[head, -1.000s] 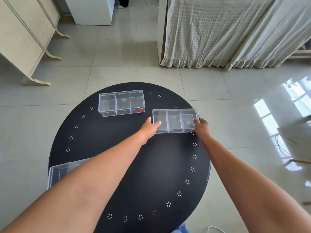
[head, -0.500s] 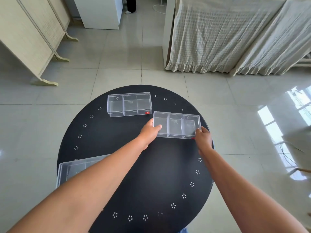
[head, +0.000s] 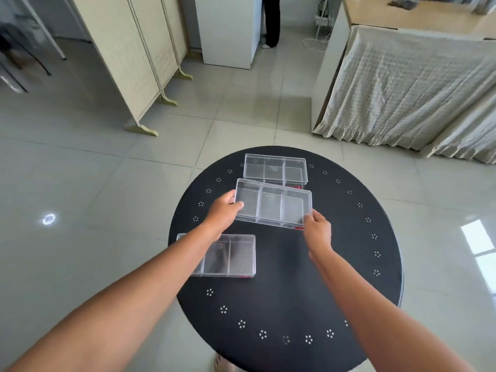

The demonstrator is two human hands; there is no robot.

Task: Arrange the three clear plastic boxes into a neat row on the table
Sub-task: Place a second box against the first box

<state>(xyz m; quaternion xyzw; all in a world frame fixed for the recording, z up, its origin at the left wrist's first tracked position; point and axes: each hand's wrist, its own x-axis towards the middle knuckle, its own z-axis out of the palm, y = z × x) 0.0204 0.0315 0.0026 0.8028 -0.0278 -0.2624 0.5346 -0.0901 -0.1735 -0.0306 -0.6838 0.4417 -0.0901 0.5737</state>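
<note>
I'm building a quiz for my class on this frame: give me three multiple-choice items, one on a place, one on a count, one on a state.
1. Where is the box no hand touches nearest the person?
A. Left part of the table
B. On the floor
C. On the draped bench

2. How many compartments has the held box?
A. Two
B. Three
C. Five

3. How is the held box gripped?
A. Left hand only
B. Both hands, one at each end
C. Not held

Key: 1 A, the near box lies on the round black table, partly under the left forearm. 2 B, two dividers split the held box. 3 B, the left hand and right hand grip opposite ends.
</note>
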